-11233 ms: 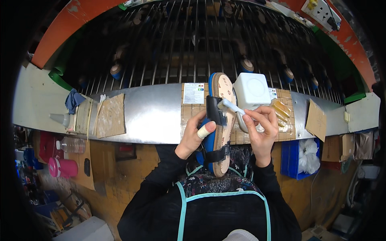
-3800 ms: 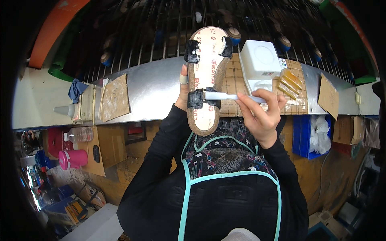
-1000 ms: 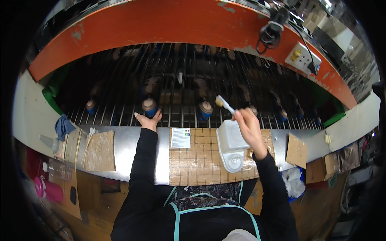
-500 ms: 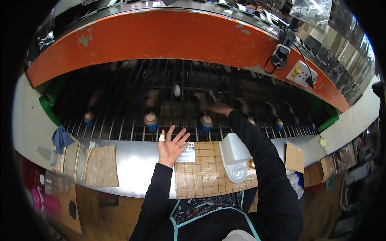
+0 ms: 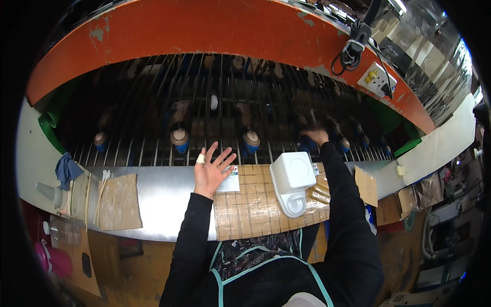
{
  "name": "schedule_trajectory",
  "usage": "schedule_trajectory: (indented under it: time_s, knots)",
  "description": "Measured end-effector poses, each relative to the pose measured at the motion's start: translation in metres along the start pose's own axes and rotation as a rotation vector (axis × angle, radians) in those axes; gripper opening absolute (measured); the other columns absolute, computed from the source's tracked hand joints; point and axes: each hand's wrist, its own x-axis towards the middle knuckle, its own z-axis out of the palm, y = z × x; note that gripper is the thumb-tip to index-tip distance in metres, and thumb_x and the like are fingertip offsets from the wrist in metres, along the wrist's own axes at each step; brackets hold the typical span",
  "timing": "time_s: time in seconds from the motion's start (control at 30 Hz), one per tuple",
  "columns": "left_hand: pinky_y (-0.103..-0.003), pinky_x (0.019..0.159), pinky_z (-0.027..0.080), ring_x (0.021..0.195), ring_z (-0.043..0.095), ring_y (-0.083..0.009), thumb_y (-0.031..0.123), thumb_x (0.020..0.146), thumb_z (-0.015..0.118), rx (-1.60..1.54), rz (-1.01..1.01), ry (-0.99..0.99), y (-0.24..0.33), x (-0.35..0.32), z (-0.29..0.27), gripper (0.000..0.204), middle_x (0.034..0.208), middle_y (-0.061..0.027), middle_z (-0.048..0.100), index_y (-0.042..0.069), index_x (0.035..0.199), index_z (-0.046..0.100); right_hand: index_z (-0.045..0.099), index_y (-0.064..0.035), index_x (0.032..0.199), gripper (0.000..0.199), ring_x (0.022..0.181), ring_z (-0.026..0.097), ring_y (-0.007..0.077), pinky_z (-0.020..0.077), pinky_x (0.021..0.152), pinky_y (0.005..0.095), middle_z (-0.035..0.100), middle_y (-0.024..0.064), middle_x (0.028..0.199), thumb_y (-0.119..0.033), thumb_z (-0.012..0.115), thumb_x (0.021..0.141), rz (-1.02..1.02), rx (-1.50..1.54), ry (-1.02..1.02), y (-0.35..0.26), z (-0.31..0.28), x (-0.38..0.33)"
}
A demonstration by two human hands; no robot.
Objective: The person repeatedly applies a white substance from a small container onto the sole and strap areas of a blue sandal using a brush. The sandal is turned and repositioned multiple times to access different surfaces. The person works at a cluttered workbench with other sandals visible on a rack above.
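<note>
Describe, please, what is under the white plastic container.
The white plastic container stands on a brown cardboard mat, which shows left of its base and in front of it. The patch directly beneath is covered, so anything else there cannot be seen.

Across the top of my remote view, a chipped orange panel [image 5: 169, 30] arches over a dark recess [image 5: 138, 110] crossed by parallel metal rods [image 5: 141, 155], a white power outlet [image 5: 377, 80] fixed toward the panel's right end. Below, I observe a shiny metal worktop [image 5: 161, 204] and, beneath it, a scuffed brown floor [image 5: 151, 273]. At upper right I note glossy, creased sheeting [image 5: 440, 84] and a bright strip light [image 5: 398, 6].
</note>
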Motion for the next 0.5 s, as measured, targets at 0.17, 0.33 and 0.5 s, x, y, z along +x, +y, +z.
schedule_trajectory:
  time_s: [0.17,0.33,0.5]
  knots:
    - [-0.047,0.099,0.044,0.127,0.050,-0.0356,0.056,0.097,0.043,0.102,-0.031,-0.062,0.000,0.000,0.002,0.062,0.138,-0.0201,0.049,0.014,0.141,0.043,0.069,0.0045,0.106,0.047,0.084,0.065,0.0157,0.0499,0.073,0.0290,0.070,0.0103,0.105,-0.031,0.076,0.075,-0.061,0.807,-0.033,-0.032,-0.076,-0.041]
    - [-0.048,0.100,0.046,0.125,0.052,-0.0372,0.058,0.095,0.046,0.216,-0.171,-0.289,-0.020,-0.017,0.021,0.070,0.137,-0.0242,0.050,0.006,0.143,0.042,0.052,-0.0023,0.099,0.046,0.081,0.055,0.0095,0.0421,0.075,0.0211,0.056,0.0026,0.085,-0.034,0.078,0.076,0.007,1.017,0.028,-0.074,-0.130,-0.134]
    - [-0.053,0.104,0.043,0.129,0.046,-0.0442,0.050,0.092,0.057,0.140,-0.483,-0.620,-0.071,-0.063,0.069,0.085,0.147,-0.0262,0.037,0.007,0.153,0.017,0.045,-0.0099,0.093,0.042,0.075,0.055,0.0052,0.0422,0.068,0.0189,0.054,-0.0025,0.078,-0.020,0.081,0.073,-0.196,1.313,-0.127,-0.089,-0.148,-0.248]
